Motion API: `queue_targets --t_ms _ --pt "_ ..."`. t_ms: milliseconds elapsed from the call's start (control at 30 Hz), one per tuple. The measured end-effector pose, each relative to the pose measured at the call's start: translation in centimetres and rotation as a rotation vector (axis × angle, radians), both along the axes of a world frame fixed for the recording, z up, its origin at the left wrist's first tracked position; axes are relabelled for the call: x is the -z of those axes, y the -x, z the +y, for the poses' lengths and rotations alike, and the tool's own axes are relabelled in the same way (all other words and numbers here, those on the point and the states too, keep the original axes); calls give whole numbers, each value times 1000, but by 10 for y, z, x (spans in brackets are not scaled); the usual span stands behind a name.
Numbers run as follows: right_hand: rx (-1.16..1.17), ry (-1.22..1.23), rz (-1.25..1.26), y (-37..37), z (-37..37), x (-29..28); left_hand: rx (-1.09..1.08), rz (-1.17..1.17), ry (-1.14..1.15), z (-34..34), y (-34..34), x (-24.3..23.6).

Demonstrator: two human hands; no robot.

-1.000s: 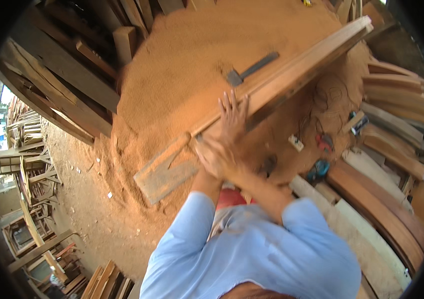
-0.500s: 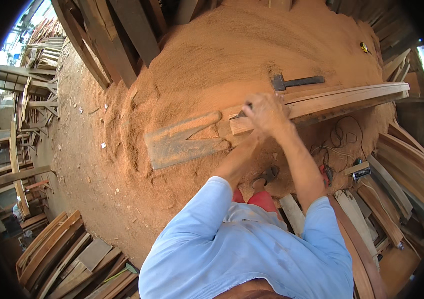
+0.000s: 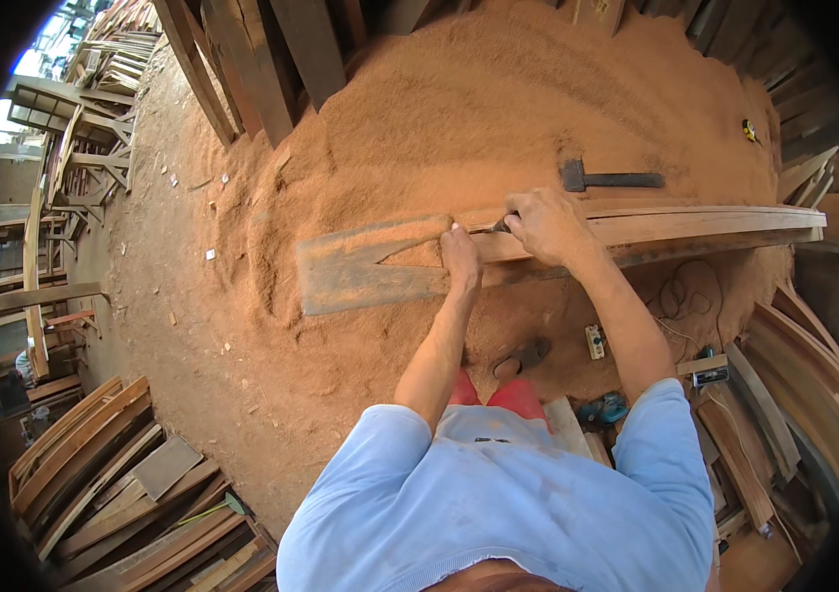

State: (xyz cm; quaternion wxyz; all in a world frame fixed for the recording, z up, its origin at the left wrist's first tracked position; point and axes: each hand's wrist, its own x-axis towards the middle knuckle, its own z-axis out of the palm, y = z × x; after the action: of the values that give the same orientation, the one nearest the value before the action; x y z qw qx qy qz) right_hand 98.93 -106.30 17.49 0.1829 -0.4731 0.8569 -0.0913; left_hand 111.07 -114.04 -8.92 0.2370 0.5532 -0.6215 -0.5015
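My right hand point(image 3: 543, 225) is closed around a dark chisel-like tool point(image 3: 500, 226), whose narrow end points left, low over the near end of a long pale wooden beam point(image 3: 656, 229). At that beam's left end, my left hand point(image 3: 460, 255) grips the wood, thumb on top; its fingers are partly hidden. Beneath and to the left lies a grey board point(image 3: 331, 281) with a V-shaped notch, dusted with sawdust. A hammer point(image 3: 612, 181) with a dark head and handle rests on the sawdust beyond my right hand.
Sawdust point(image 3: 419, 118) covers the ground. Stacked timber stands at far left point(image 3: 242, 59), lower left point(image 3: 94, 454) and right point(image 3: 804, 365). A yellow tape measure point(image 3: 749, 130) lies far right. A power tool point(image 3: 602, 408) and a cable point(image 3: 696, 291) lie by my right arm.
My left hand has come out from beneath the right forearm to the beam's left end. The right hand still holds the tool. The whole view has shifted slightly.
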Motion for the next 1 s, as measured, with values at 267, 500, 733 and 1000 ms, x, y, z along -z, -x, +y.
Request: queue_targets --t_ms 267,500,733,1000 --pt "144 81 -160 31 40 31 32 -211 324 16 17 -1" --pt "347 585 12 -7 60 74 54 -183 174 11 23 -14" --pt "348 667 43 -9 59 82 53 -182 187 11 20 -14" --pt "379 673 33 -17 65 82 53 -175 191 11 22 -24"
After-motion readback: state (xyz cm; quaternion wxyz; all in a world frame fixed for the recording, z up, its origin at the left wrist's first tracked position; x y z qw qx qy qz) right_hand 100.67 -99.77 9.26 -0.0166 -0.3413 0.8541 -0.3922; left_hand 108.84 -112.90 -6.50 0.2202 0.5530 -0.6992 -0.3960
